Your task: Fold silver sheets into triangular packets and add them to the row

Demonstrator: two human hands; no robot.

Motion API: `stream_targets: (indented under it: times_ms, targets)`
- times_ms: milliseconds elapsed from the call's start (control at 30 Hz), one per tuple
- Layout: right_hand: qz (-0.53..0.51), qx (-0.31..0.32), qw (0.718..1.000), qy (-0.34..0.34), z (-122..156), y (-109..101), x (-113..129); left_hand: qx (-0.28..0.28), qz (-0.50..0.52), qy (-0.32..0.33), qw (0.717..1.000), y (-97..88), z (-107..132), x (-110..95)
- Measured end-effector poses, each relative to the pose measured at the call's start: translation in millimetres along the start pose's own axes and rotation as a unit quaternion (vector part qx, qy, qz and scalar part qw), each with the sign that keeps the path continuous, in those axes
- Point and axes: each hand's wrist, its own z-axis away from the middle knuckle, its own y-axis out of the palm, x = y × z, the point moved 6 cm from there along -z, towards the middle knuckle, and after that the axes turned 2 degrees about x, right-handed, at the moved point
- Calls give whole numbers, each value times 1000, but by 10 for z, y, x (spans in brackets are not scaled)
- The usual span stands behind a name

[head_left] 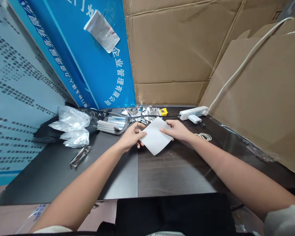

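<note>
One heap of crumpled silver-white pouches (72,126) lies left on the dark bench (173,173); next, the left hand (130,137), fingers clenched on one edge of a white rectangular sheet (154,136) held above the bench; the right hand (177,129), fingers pinching its opposite edge; beyond, a white power strip (193,113).

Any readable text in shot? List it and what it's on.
"企业管理有限公司": white letters on the blue board.
Smaller white line along that board's left edge: too slanted to read.
Blue print on the plastic sheet: too blurred.
Yellow tag: too small.
</note>
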Motion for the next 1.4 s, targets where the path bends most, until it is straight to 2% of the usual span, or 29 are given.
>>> stream_targets:
  times_ms: [133,300,467,600,700,833,1067,1167,1267,1400]
  targets:
    - [15,-2,1000,-16,14,-76,-85,56,13,-29,998,78,29,98]
    - [19,-11,997,-72,68,-222,38,118,24,-33,992,124,48,90]
    - [19,30,997,-61,90,-242,55,150,1,-1,989,106,47,46]
    - [11,57,997,-46,90,-222,7,160,-81,68,981,77,56,-4]
    - [9,70,997,-42,87,-205,1,206,-120,82,968,105,69,33]
    - [2,80,996,-35,94,-185,11,241,-120,74,960,124,65,98]
    - [-14,100,995,-12,111,-101,15,287,-69,133,946,254,122,41]
    - [-32,93,995,-9,100,-90,7,262,-77,145,951,269,122,9]
    - [-70,81,994,-10,88,-100,-15,185,-64,148,969,202,75,-23]
    - [-139,59,988,-15,89,-133,-46,108,-21,112,988,115,11,28]
